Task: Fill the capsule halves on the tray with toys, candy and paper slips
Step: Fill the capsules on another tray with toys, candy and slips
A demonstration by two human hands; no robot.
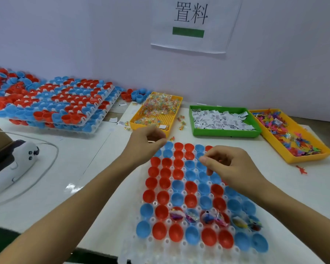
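Left hand (148, 139) curled, hold unclear | right hand (231, 166) curled – hold unclear | both over tray (151, 242) – some cups (161, 212) filled

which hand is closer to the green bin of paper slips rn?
Right. The right hand hovers over the capsule tray just in front of the green bin. The left hand is further left, in front of the yellow candy bin.
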